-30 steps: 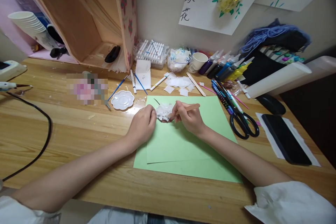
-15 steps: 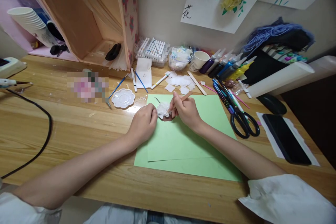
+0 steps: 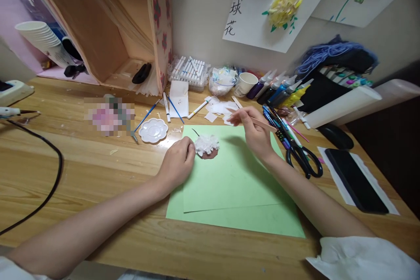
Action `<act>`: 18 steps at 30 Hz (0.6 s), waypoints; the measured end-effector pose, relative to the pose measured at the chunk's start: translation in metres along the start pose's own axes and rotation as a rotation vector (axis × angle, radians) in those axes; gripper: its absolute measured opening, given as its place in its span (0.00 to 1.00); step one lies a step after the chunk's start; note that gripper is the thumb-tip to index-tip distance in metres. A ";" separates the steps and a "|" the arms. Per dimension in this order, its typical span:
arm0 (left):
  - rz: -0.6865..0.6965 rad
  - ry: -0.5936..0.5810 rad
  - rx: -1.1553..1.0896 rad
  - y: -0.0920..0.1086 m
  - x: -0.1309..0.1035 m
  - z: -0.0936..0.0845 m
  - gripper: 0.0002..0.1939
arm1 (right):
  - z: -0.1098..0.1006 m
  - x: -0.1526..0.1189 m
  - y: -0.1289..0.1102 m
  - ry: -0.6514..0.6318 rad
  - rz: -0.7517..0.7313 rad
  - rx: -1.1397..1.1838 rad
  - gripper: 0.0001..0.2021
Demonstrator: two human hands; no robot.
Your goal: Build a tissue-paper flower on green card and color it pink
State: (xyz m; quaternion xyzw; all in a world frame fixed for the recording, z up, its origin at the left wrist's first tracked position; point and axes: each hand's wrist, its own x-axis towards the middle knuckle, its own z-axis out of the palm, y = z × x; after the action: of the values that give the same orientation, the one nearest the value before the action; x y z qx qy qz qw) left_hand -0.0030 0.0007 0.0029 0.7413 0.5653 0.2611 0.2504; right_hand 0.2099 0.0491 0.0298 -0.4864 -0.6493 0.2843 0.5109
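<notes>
A brown round piece with ruffled white paper petals on it lies at the top left of the light green sheets. My left hand is closed at the left edge of the petals, its fingertips pinching that edge. Over the right part of the green paper, my right hand is raised and holds a thin wooden stick, apart from the flower. White paper squares lie just behind the green sheets.
A white palette, brushes and markers lie at the left back. Along the wall stand a marker box, a bowl, a paper cup and paint bottles. Black-handled scissors and a phone are at the right.
My right hand has moved right and away from the white petals, with the stick still in it, uncovering the brown piece. My left hand remains at the flower. The view has shifted slightly.
</notes>
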 end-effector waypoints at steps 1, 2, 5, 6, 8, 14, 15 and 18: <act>-0.004 0.001 -0.010 0.000 0.000 0.000 0.10 | -0.004 0.004 0.005 -0.024 -0.034 -0.051 0.15; -0.007 0.001 -0.019 0.000 0.000 -0.001 0.10 | -0.007 0.008 0.011 -0.065 -0.064 -0.115 0.14; -0.015 -0.002 -0.041 0.000 0.000 -0.001 0.10 | -0.004 0.019 0.028 -0.238 -0.135 -0.312 0.11; -0.017 -0.002 -0.046 0.000 0.000 -0.001 0.10 | 0.000 0.022 0.034 -0.283 -0.163 -0.359 0.09; -0.022 -0.001 -0.058 0.000 0.000 -0.001 0.11 | 0.010 0.027 0.042 -0.327 -0.218 -0.411 0.04; -0.050 0.010 -0.127 -0.001 -0.001 -0.004 0.10 | 0.028 0.035 0.044 -0.272 -0.234 -0.418 0.04; -0.040 0.025 -0.127 0.000 -0.001 -0.005 0.10 | 0.027 0.033 0.040 -0.246 -0.209 -0.388 0.03; 0.026 0.132 -0.054 0.001 -0.002 -0.007 0.08 | 0.022 0.020 0.021 -0.191 0.016 -0.123 0.05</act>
State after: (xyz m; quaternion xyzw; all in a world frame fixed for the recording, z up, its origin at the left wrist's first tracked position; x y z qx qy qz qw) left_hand -0.0074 -0.0006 0.0085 0.7227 0.5637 0.3278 0.2291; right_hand 0.1966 0.0784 0.0125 -0.4925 -0.7073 0.2931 0.4139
